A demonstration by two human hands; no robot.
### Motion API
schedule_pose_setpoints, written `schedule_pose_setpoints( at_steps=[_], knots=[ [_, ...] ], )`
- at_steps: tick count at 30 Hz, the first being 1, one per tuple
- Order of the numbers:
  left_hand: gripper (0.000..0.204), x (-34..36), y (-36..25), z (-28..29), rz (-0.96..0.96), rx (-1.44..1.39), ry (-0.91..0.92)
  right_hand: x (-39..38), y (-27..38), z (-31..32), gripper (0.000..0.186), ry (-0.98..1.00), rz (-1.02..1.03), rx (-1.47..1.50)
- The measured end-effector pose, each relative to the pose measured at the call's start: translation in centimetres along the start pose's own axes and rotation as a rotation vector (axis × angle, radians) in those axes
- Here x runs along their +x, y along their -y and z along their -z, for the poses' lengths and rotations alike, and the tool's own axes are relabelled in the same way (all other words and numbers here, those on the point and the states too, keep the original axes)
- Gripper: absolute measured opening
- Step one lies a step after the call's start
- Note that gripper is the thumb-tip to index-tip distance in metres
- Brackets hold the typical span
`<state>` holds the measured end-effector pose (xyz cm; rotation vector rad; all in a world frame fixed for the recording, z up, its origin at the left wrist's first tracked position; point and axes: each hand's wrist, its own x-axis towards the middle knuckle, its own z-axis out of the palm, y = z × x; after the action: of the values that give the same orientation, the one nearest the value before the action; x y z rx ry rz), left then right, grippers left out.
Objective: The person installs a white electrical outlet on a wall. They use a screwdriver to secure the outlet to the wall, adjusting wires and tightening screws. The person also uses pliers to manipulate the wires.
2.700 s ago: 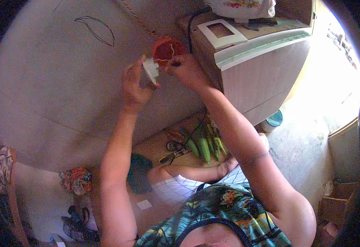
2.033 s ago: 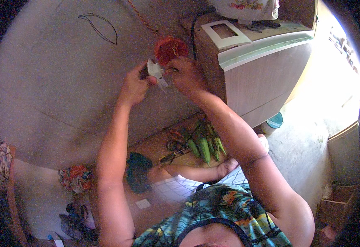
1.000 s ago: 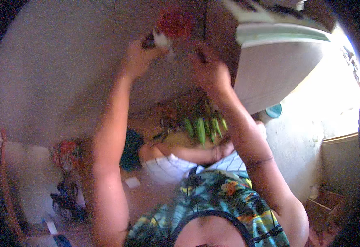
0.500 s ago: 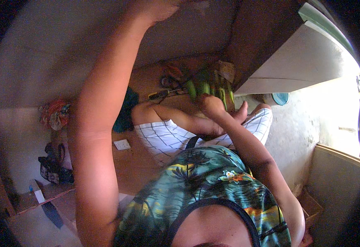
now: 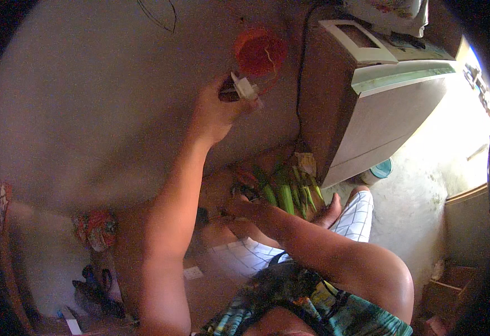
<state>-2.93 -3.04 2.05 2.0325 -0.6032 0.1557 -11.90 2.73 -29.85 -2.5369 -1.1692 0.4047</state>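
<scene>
My left hand [image 5: 214,115] is raised against the grey wall, its fingers closed round a small white electrical fitting [image 5: 246,88]. Just above it, a round orange wall box [image 5: 260,52] is set in the wall, with a thin pale wire hanging out toward the fitting. Down by the floor is my right hand [image 5: 240,205], in shadow beside long green leaves [image 5: 286,197] and some dark items; its fingers are too dim to make out. On the brown floor by my leg lies a white socket plate [image 5: 193,273].
A pale cabinet [image 5: 385,123] stands at the right, with a white frame [image 5: 360,42] on top. Beyond my foot sits a tub with a turquoise top [image 5: 381,168]. Patterned cloth [image 5: 95,229] and a black bag [image 5: 96,294] are at the left. A wooden box [image 5: 452,285] is at lower right.
The view has tilted up, bringing the orange wall box and the fitting in my left hand into sight. My right hand has moved left from the leaves, toward where a yellow-and-black tool lay.
</scene>
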Motion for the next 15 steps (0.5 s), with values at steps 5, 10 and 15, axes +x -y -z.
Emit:
schedule_pose_setpoints(
  at_steps=[5, 10, 15],
  knots=[
    [0.052, 0.1, 0.6, -0.7, 0.055, -0.056, 0.018, -2.6, -3.8, 0.3, 0.037, -0.061, -0.02, 0.026],
    [0.055, 0.1, 2.7, -1.4, 0.012, -0.146, 0.016, -12.6, -9.7, 0.4, 0.037, -0.378, -0.186, 0.075],
    [0.06, -0.4, 3.4, -3.1, 0.073, -0.209, -0.025, -23.1, -12.8, -0.7, 0.043, -0.204, -0.584, 0.133]
  ],
)
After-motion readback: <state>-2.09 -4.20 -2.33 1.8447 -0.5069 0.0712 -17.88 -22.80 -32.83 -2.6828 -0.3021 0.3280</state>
